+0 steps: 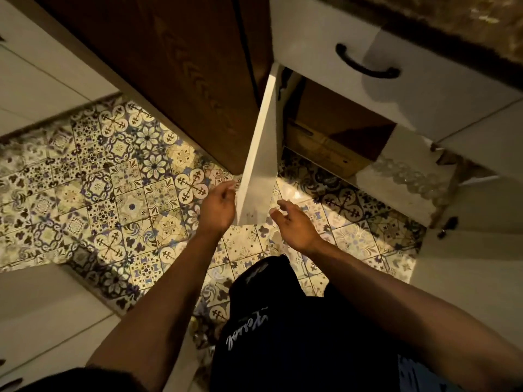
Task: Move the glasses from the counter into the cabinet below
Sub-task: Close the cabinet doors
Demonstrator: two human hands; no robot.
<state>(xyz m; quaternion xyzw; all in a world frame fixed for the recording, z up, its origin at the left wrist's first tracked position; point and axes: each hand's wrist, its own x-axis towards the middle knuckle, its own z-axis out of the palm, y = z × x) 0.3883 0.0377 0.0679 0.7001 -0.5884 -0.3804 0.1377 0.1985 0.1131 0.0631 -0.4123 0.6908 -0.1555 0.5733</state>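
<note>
A flat white cabinet door [261,154] stands open over the patterned floor tiles [113,176]. The left hand [218,206] and right hand [294,224] flank its lower corner, fingers loosely spread, holding nothing. Inside the cabinet [339,120] sits a brown cardboard box [319,148]. No glasses show.

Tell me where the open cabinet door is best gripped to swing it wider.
Probably the cabinet door by its free edge nearest the person, from the left. It stands edge-on, ajar, no handle visible on it. The left hand is already beside that edge, fingers loosely curled; the right hand hovers opposite.
</note>
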